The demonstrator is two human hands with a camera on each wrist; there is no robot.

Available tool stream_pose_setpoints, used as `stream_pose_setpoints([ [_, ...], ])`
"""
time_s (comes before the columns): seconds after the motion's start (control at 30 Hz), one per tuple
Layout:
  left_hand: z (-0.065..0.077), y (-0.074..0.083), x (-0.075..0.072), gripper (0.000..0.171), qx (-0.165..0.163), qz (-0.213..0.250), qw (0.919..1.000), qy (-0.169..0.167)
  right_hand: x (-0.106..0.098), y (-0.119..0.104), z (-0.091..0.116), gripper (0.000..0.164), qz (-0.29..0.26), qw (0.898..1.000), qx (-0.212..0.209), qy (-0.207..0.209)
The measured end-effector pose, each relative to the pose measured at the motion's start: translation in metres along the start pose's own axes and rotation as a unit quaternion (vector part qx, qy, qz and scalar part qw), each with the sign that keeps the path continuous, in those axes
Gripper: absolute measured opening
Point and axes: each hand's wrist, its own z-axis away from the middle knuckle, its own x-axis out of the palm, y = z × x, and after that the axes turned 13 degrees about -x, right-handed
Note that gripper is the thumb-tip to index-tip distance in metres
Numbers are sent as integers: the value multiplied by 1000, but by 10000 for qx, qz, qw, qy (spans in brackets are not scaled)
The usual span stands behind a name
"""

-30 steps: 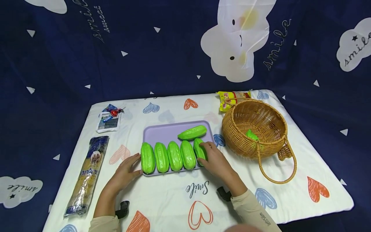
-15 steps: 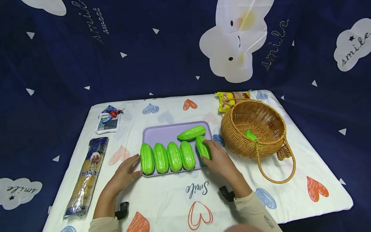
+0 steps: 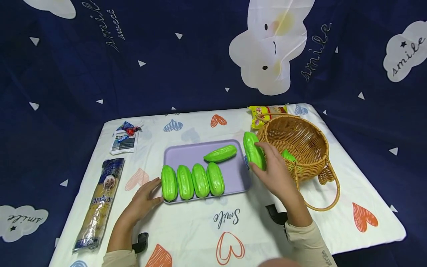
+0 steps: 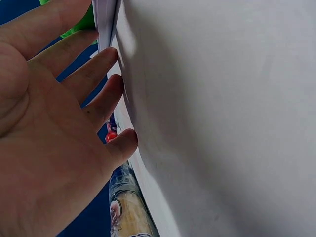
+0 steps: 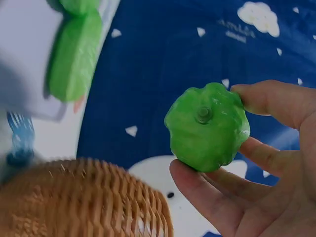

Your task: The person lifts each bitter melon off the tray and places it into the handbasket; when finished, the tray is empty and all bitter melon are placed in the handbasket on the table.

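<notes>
My right hand (image 3: 277,177) holds a ridged green cucumber (image 3: 251,146) between thumb and fingers, raised between the tray and the basket. In the right wrist view, the stub end of that cucumber (image 5: 205,128) faces the camera. Several like cucumbers (image 3: 200,180) stand in a row along the near side of the lilac tray (image 3: 183,152). One more cucumber (image 3: 221,153) lies slantwise at its far right. Beside the tray's left edge rests my left hand (image 3: 141,200), fingers spread and holding nothing. In the left wrist view, its fingertips (image 4: 109,55) are at the tray's rim.
A round wicker basket (image 3: 273,159) with looped handles stands right of the tray, a green piece (image 3: 288,155) inside. Behind it lies a yellow packet (image 3: 260,115). On the left are a long pasta bag (image 3: 101,204) and small packets (image 3: 125,139).
My right hand has lifted the rightmost cucumber of the row from the tray and carried it right and away from me, near the basket. My left hand has stayed put.
</notes>
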Motion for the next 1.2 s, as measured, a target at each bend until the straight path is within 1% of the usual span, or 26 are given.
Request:
stream_pose_setpoints([
  [0.17,-1,1,-1,65,74,-20,10000,24,-17,10,-3,60,3,9992,29,406],
  [0.3,-1,3,-2,64,94,24,10000,23,-25,20,-5,58,72,9976,68,686],
  [0.37,-1,3,-2,64,89,13,10000,22,-29,25,-6,58,156,9967,160,783],
  [0.6,0,3,-2,64,63,40,10000,17,-44,35,-4,60,248,9936,642,893],
  [0.77,0,4,-2,64,16,34,10000,-14,-53,37,-2,61,366,9902,846,1052],
  [0.9,0,4,-2,64,19,70,10000,-8,-55,41,-1,60,522,9869,896,1239],
  [1.0,0,3,-1,65,12,81,10000,1,-55,44,-1,59,641,9851,950,1286],
  [1.2,0,2,0,65,-42,93,9999,-19,-53,51,0,59,887,9832,1116,1143],
])
